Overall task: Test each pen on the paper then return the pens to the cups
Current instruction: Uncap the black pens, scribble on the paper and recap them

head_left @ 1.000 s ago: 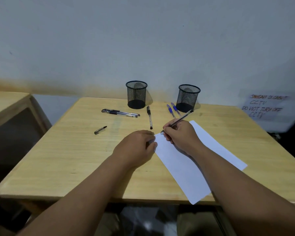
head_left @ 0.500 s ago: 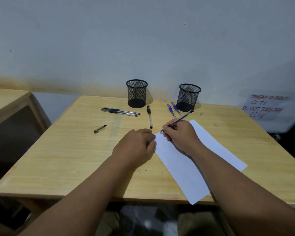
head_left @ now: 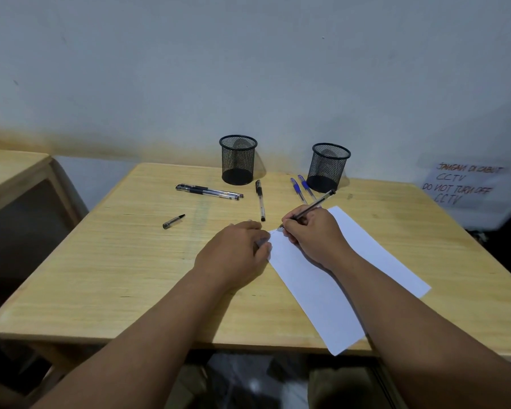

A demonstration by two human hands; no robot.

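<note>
My right hand (head_left: 314,236) grips a black pen (head_left: 319,202) with its tip on the far left corner of the white paper (head_left: 322,290). Resting on the paper's left edge, my left hand (head_left: 236,255) has its fingers curled and pressed down. Two black mesh cups (head_left: 238,159) (head_left: 328,166) stand empty at the table's back. Between them lies one black pen (head_left: 260,199). Two blue pens (head_left: 301,188) lie by the right cup. A pair of black pens (head_left: 208,191) lies left of the left cup. A pen cap (head_left: 173,222) lies alone further left.
The wooden table (head_left: 115,276) stands against a white wall. Another wooden table (head_left: 9,169) sits to the left with a gap between. A handwritten paper sign (head_left: 463,184) hangs on the wall at the right.
The hands and pen have barely shifted; the pen tip stays at the paper's corner. The camera view moved slightly.
</note>
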